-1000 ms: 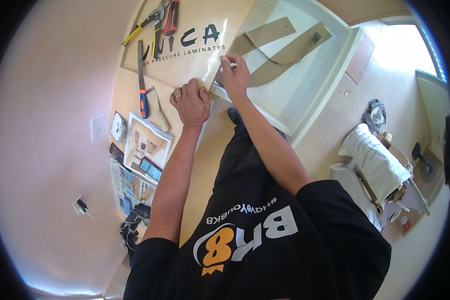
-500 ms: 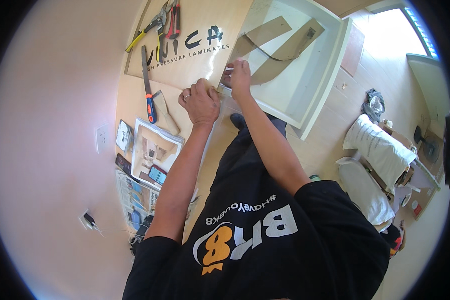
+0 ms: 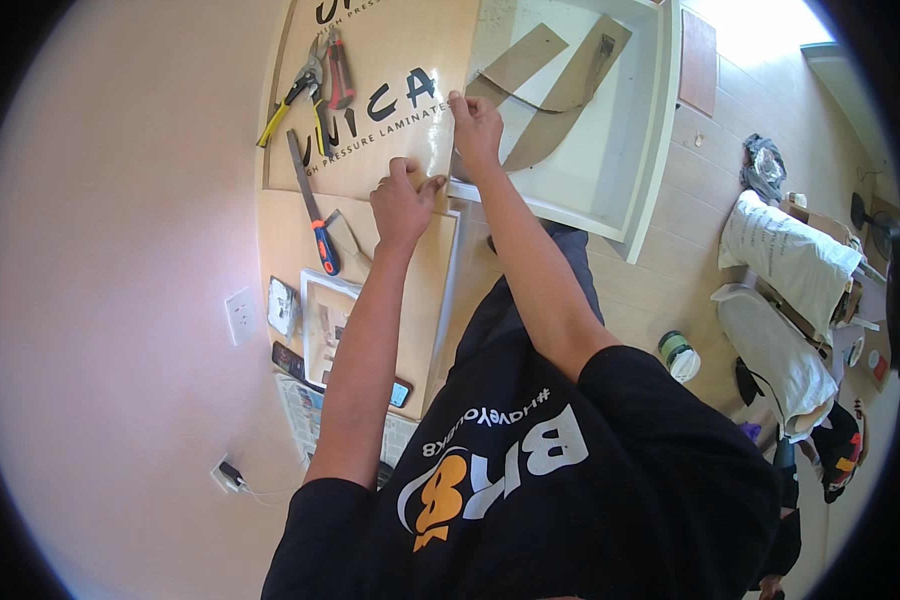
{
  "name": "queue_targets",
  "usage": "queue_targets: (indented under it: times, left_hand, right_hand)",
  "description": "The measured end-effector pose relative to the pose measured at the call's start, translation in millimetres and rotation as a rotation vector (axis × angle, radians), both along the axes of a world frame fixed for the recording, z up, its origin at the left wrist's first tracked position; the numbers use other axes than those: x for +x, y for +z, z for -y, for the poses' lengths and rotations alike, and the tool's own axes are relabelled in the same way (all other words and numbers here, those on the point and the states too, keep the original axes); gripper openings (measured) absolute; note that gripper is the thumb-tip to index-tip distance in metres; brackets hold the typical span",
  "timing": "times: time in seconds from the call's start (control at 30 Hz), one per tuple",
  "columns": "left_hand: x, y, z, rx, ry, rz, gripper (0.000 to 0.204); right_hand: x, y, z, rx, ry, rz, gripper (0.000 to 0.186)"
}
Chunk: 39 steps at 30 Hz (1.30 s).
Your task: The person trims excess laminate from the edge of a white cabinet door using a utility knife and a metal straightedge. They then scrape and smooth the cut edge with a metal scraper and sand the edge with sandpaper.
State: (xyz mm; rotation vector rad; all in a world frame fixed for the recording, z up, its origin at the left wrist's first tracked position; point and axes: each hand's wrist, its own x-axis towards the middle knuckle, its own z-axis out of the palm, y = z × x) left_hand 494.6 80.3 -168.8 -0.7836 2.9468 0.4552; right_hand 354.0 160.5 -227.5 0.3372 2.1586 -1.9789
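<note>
My left hand [image 3: 402, 208], fingers bent, holds the near edge of a pale wood-coloured laminate panel [image 3: 390, 140] with black lettering. My right hand [image 3: 478, 132] pinches that panel's right edge beside a white open drawer-like box [image 3: 630, 170] holding bent brown strips [image 3: 535, 140]. On the panel lie yellow-handled snips [image 3: 295, 88] and a red-handled tool [image 3: 339, 75]. A long flat file [image 3: 325, 247] with an orange-and-blue handle and a wooden-handled scraper [image 3: 346, 235] lie left of my left hand.
Papers [image 3: 325, 310], phones [image 3: 288, 358] and newspaper [image 3: 298, 400] lie left of my forearms, near a wall socket [image 3: 239, 316]. On the tiled floor at right are white sacks [image 3: 785, 255], a green tub [image 3: 678, 355], a fan [image 3: 865, 215] and crumpled plastic [image 3: 762, 165].
Both hands stay on the panel; my right hand has moved up along its edge, and my left fingers are more bent. The view has shifted, showing more floor at lower right.
</note>
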Motion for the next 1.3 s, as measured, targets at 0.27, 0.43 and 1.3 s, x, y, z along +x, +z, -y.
queue_targets:
  times: [0.27,0.43,1.3]
  left_hand:
    - [6.2,0.1,-5.6,-0.063,-0.065,-0.113,0.053]
    - [8.1,2.2,-9.0,-0.063,-0.047,-0.098,0.052]
    - [7.8,10.3,-12.3,0.011,-0.004,-0.008,0.054]
  right_hand:
    - [-85.3,-9.5,8.3,0.052,0.055,0.038,0.048]
    - [-107.8,1.2,9.5,0.087,0.052,0.049,0.052]
    - [-267.7,-16.9,44.2,0.057,-0.041,0.055,0.048]
